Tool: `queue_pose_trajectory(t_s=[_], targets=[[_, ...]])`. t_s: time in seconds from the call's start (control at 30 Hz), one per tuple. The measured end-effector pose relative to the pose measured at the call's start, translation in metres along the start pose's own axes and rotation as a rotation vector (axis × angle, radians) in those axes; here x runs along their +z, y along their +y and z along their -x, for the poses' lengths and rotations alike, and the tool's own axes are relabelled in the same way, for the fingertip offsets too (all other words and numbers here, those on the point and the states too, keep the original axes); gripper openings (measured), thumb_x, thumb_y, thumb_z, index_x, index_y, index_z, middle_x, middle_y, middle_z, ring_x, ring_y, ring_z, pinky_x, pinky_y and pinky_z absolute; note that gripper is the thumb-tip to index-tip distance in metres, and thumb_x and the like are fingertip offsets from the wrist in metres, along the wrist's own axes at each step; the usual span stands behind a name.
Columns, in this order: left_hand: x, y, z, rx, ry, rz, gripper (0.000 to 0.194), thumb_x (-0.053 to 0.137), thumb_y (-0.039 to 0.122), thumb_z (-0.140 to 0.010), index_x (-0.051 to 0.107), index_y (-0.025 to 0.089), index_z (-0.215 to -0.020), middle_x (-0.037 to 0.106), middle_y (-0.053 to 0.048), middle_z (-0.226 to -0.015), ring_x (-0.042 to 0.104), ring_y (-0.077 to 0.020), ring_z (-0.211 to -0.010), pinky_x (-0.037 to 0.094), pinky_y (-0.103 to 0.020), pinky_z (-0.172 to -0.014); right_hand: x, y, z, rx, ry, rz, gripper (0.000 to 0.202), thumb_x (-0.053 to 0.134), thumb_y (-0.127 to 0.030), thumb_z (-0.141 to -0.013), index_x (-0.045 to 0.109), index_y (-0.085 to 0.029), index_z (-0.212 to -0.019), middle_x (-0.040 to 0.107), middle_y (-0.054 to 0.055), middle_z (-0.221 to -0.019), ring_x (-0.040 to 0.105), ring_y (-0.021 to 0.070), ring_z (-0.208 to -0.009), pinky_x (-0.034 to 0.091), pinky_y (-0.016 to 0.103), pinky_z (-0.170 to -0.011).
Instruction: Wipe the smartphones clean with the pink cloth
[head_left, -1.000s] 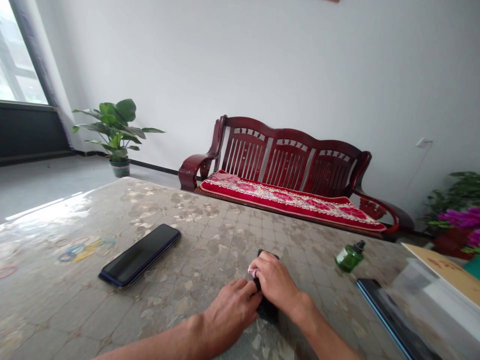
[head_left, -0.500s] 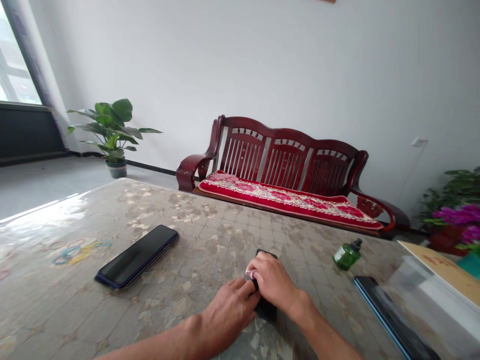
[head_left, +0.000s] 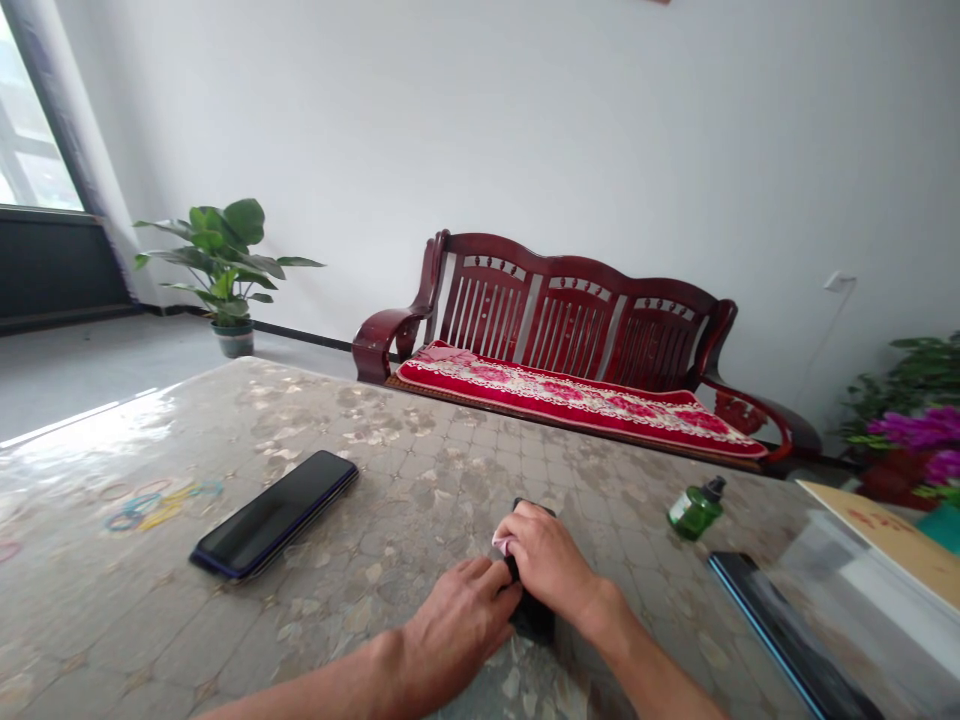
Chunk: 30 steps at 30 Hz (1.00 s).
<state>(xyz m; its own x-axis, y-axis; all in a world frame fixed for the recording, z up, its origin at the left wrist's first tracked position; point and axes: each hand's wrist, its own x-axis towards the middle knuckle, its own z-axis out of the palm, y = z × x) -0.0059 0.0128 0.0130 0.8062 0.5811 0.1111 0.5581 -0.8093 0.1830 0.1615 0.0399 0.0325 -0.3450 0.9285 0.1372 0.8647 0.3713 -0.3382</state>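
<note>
A black phone-like slab (head_left: 534,618) lies on the patterned tabletop (head_left: 405,520), mostly covered by both hands. My left hand (head_left: 463,620) has its fingers curled against the slab's left edge. Over the slab's upper part, my right hand (head_left: 547,558) is closed on a small pinkish cloth (head_left: 502,543), of which only a bit shows at the fingertips. The fingers of both hands nearly meet. The slab's middle is hidden beneath them.
A dark phone (head_left: 276,513) lies to the left, beside coloured rubber bands (head_left: 154,508). At right are a green spray bottle (head_left: 694,510), another phone (head_left: 787,630) and a clear plastic box (head_left: 862,590). Beyond the table is a red wooden bench (head_left: 577,320).
</note>
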Motion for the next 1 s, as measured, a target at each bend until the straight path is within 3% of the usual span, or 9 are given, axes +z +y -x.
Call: queue_pose_trajectory(t_s=[0.27, 0.57, 1.0], targets=[[0.003, -0.001, 0.002, 0.029, 0.013, -0.044, 0.015, 0.059, 0.028, -0.095, 0.060, 0.019, -0.107, 0.063, -0.004, -0.102, 0.059, -0.0232, -0.092, 0.052, -0.036, -0.084, 0.006, 0.007, -0.014, 0.102, 0.167, 0.066, 0.026, 0.046, -0.007, -0.091, 0.066, -0.021, -0.083, 0.063, 0.003, -0.090, 0.057, 0.0156, -0.091, 0.040, 0.022, -0.082], [-0.002, 0.000, 0.001, 0.011, 0.004, -0.020, 0.018, 0.059, 0.028, -0.094, 0.061, 0.020, -0.110, 0.063, -0.004, -0.104, 0.058, -0.0233, -0.094, 0.052, -0.036, -0.086, 0.005, 0.003, -0.001, 0.012, 0.084, 0.040, 0.026, 0.048, -0.005, -0.086, 0.066, -0.023, -0.084, 0.061, 0.001, -0.091, 0.056, 0.0145, -0.092, 0.039, 0.022, -0.083], [-0.004, 0.001, 0.002, 0.030, 0.000, -0.048, 0.014, 0.056, 0.026, -0.096, 0.059, 0.019, -0.108, 0.062, -0.005, -0.103, 0.059, -0.0222, -0.092, 0.051, -0.034, -0.084, 0.010, 0.026, -0.025, 0.185, 0.203, 0.152, 0.026, 0.045, -0.009, -0.092, 0.067, -0.023, -0.091, 0.062, 0.005, -0.097, 0.055, 0.0173, -0.097, 0.039, 0.024, -0.086]])
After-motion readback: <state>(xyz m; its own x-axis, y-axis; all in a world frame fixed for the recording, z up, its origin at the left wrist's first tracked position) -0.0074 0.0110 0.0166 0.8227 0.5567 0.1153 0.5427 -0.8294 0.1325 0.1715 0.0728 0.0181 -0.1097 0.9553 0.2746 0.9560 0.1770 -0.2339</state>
